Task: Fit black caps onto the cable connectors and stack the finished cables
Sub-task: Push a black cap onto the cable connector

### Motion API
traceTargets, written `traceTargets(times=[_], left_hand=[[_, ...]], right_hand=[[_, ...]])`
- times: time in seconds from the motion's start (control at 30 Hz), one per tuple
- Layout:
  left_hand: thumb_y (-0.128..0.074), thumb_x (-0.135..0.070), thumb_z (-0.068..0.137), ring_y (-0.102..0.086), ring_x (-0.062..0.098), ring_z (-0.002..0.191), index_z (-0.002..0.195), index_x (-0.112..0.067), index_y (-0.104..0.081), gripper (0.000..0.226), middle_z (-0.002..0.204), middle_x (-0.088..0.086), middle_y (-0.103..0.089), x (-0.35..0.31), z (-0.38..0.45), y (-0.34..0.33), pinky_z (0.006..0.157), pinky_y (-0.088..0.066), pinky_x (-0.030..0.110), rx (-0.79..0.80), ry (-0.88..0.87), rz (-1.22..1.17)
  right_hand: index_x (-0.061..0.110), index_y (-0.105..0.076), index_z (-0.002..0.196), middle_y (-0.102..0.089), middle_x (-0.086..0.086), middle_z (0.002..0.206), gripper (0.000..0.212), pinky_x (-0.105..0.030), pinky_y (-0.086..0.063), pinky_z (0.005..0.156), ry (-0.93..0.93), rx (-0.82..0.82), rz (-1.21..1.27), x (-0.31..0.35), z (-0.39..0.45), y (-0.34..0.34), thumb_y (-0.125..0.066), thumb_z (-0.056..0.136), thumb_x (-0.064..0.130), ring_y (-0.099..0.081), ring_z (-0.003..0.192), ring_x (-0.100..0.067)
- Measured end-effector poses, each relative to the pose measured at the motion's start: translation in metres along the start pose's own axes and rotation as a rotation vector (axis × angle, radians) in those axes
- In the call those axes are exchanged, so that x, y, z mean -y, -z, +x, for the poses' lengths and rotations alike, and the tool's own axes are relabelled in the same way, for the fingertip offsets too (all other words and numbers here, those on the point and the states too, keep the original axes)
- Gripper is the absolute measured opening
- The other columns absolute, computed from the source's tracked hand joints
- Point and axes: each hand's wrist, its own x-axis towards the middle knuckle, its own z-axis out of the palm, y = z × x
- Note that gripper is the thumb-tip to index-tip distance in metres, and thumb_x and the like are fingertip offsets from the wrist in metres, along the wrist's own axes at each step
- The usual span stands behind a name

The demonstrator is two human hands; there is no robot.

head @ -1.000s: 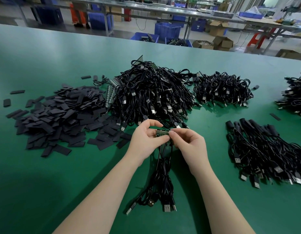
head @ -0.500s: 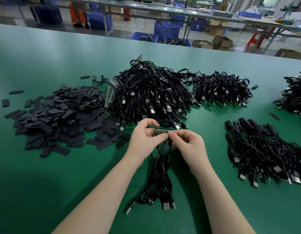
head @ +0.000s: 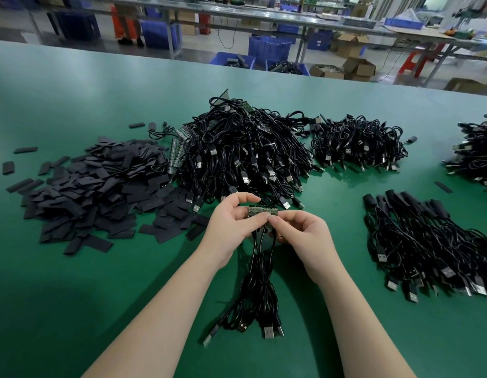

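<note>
Small green circuit-board connectors [head: 263,211] in a short row, held above the worktop [head: 73,296] near its middle, toward the near edge. Left hand [head: 231,227] pinches the row's left end, thumb on top, fingers under. Right hand [head: 302,233] pinches the right end with thumb and forefinger. Both hands closed on the row. Black cables [head: 260,285] hang from the connectors down between the wrists and lie on the worktop, USB plugs [head: 269,331] pointing to the near edge. No cap on the held connectors. Loose flat black caps [head: 95,192] heaped toward the left edge, a few strays around the heap. Big tangle of uncapped cables [head: 245,154] just beyond the hands, touching the cap heap. Smaller cable pile [head: 356,143] to its right, toward the far edge. Capped cables [head: 433,246] laid in a stack toward the right edge, caps at the far end. Another cable pile [head: 476,156] cut off at the right edge. Blue bins [head: 269,50] on the floor past the far edge.
</note>
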Motion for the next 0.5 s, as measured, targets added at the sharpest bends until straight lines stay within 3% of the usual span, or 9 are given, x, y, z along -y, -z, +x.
traceTargets(times=[0.2, 0.3, 0.37, 0.5], left_hand=[[-0.077, -0.022, 0.080, -0.060, 0.012, 0.067, 0.100, -0.030, -0.063, 0.025, 0.089, 0.004, -0.075, -0.0049, -0.0023, 0.0002, 0.053, -0.045, 0.020, 0.020, 0.001, 0.044], [-0.079, -0.028, 0.073, -0.068, 0.026, 0.081, 0.089, -0.040, -0.066, 0.024, 0.094, 0.001, -0.075, -0.0068, -0.0014, 0.0021, 0.071, -0.057, 0.036, -0.009, -0.034, 0.090], [-0.079, -0.028, 0.072, -0.063, 0.034, 0.081, 0.088, -0.042, -0.065, 0.026, 0.094, -0.002, -0.076, -0.0068, -0.0008, 0.0027, 0.083, -0.055, 0.051, -0.037, -0.068, 0.146], [-0.078, -0.029, 0.070, -0.065, 0.046, 0.087, 0.088, -0.038, -0.065, 0.024, 0.090, -0.002, -0.076, -0.0083, -0.0029, 0.0001, 0.088, -0.053, 0.057, -0.046, -0.079, 0.207]], right_hand=[[0.016, -0.075, 0.087, -0.070, 0.003, 0.071, 0.008, -0.023, -0.052, 0.066, 0.020, 0.000, -0.034, 0.0004, 0.0005, 0.0009, -0.079, 0.082, 0.021, -0.060, 0.064, -0.007], [0.014, -0.076, 0.093, -0.072, 0.006, 0.073, 0.012, -0.024, -0.053, 0.071, 0.021, 0.010, -0.090, -0.0005, -0.0002, -0.0019, -0.079, 0.084, 0.021, -0.062, 0.066, -0.004], [0.014, -0.076, 0.095, -0.072, 0.005, 0.073, 0.015, -0.025, -0.054, 0.071, 0.015, -0.005, -0.128, -0.0010, -0.0008, -0.0051, -0.079, 0.084, 0.023, -0.063, 0.066, -0.004], [0.020, -0.076, 0.087, -0.072, 0.005, 0.069, 0.007, -0.027, -0.055, 0.072, 0.033, -0.061, -0.209, -0.0020, -0.0010, -0.0073, -0.079, 0.083, 0.025, -0.064, 0.066, -0.007]])
